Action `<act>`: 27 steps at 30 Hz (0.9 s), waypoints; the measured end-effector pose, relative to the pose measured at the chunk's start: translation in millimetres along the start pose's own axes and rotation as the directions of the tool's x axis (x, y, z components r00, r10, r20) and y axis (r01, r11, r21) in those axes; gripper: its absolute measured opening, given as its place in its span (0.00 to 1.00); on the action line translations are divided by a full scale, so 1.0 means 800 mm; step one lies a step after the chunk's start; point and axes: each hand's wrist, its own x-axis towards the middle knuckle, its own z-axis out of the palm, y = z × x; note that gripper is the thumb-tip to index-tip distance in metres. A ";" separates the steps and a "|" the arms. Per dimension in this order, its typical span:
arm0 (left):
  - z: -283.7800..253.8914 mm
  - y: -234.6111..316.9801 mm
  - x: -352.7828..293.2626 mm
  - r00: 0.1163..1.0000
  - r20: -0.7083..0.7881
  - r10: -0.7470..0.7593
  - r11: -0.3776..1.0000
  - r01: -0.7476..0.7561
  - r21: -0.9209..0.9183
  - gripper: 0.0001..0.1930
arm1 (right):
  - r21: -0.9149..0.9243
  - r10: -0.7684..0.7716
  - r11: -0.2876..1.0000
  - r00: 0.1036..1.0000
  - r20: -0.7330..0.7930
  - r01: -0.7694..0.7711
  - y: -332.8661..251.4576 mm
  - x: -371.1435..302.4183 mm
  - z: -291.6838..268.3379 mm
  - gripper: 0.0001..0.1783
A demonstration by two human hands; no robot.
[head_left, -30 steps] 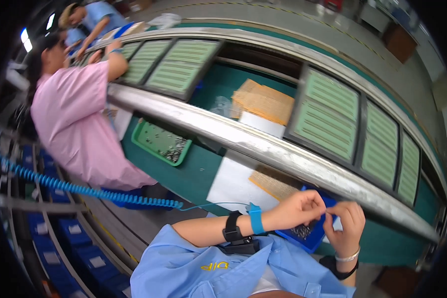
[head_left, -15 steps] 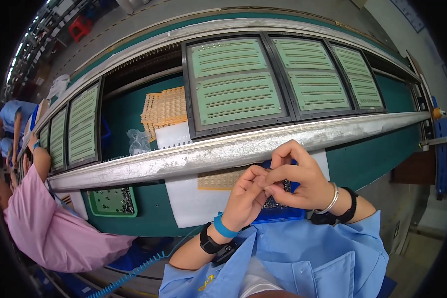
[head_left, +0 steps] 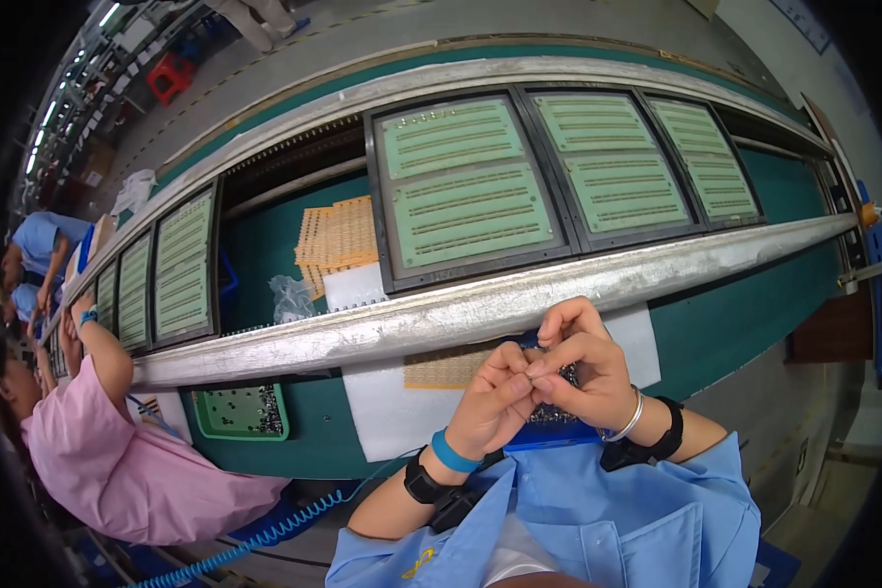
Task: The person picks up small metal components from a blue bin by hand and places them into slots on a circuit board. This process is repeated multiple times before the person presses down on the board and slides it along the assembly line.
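**Hands pinched together over blue tray**

Since half a second ago your view has barely shifted: both hands sit a touch lower and more central, same pinch as before, and the panels fill the top as they did.

Your left hand [head_left: 495, 402] has thumb and fingers closed together, tips meeting the right hand [head_left: 583, 367] at the middle. Right fingers are curled shut too, pinching at the same spot. Whatever small part sits between the tips is too small to tell. Both hands hover over a blue tray [head_left: 549, 431] of tiny dark parts, lying on the white sheet [head_left: 392, 416] on the green worktop [head_left: 735, 318], just in front of your chest.

Blue band and black watch on your left wrist, bangle and black strap on the right.

Beyond the hands a silver rail [head_left: 480, 309] runs across. Behind it, green panels [head_left: 465, 186] in black frames. A tan board stack [head_left: 338, 235] lies below the panels, a clear bag [head_left: 289, 299] beside it.

At left a person in pink [head_left: 118, 461] reaches toward the rail; a green tray [head_left: 240, 412] lies near them.
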 end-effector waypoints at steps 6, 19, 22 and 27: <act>0.000 0.007 0.001 0.998 -0.056 -0.007 1.000 0.008 0.021 0.04 | -0.331 -0.168 0.933 0.984 -0.055 0.140 0.001 0.000 -0.006 0.12; 0.010 0.000 -0.001 0.982 -0.138 0.127 0.981 -0.104 0.164 0.03 | -0.762 -0.337 0.594 0.940 0.055 0.258 -0.027 0.001 -0.010 0.13; 0.006 -0.006 -0.001 0.973 -0.119 0.196 0.935 -0.149 0.322 0.04 | -0.749 -0.286 0.631 0.958 0.019 0.203 -0.031 -0.002 -0.014 0.11; 0.011 0.000 0.002 0.966 -0.134 0.220 0.895 -0.145 0.421 0.05 | -0.798 -0.214 0.543 0.962 0.168 0.260 -0.049 0.020 -0.024 0.10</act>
